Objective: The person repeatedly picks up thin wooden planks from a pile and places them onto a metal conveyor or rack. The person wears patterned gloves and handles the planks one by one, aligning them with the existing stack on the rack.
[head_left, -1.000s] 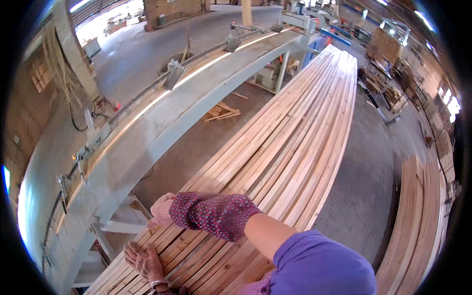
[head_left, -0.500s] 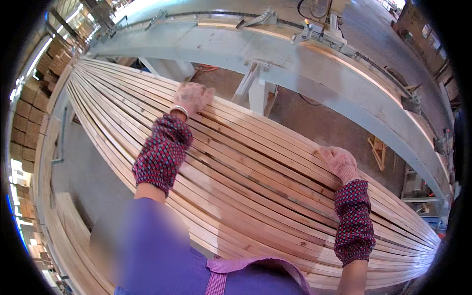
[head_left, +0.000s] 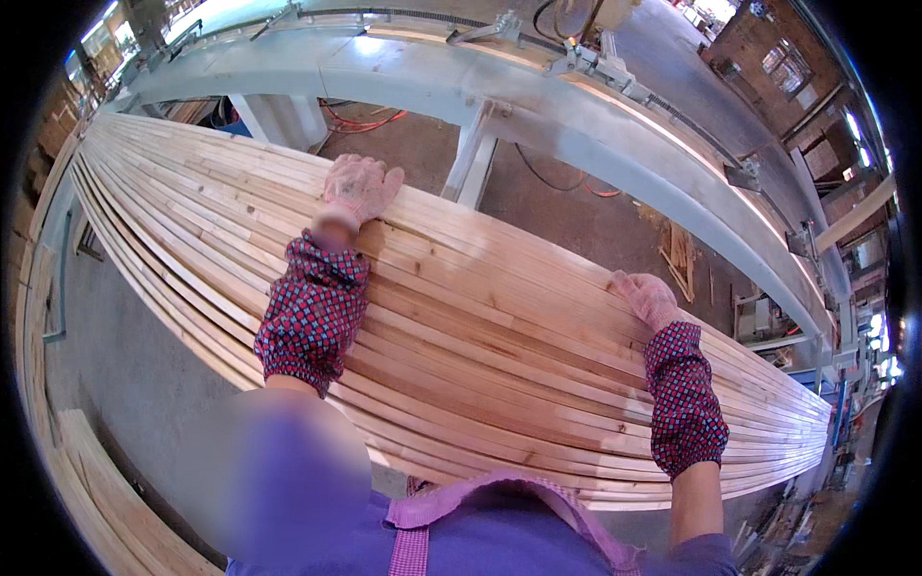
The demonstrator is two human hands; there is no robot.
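A wide layer of long, pale wooden strips (head_left: 480, 317) lies side by side in front of me, running from far left to near right. My left hand (head_left: 360, 187), in a pinkish work glove, is closed over the far edge of the strips, left of the middle. Farther right along that edge, my right hand (head_left: 648, 300), gloved alike, is closed on the outer strips. The fingertips of both hands are partly hidden beyond the edge. Patterned oversleeves cover both forearms. What supports the strips is hidden under them.
Beyond the strips runs a long grey machine beam (head_left: 403, 72) with clamps and a chain along its top. An angled steel support (head_left: 471, 158) stands below it. Wood scraps (head_left: 678, 259) and an orange hose (head_left: 370, 123) lie on the floor. More boards (head_left: 106, 480) lie at my lower left.
The dark gaps between the strips have narrowed, most of all near the far side, and the strips lie closer together. Both hands stay on the far edge. The view has shifted a little.
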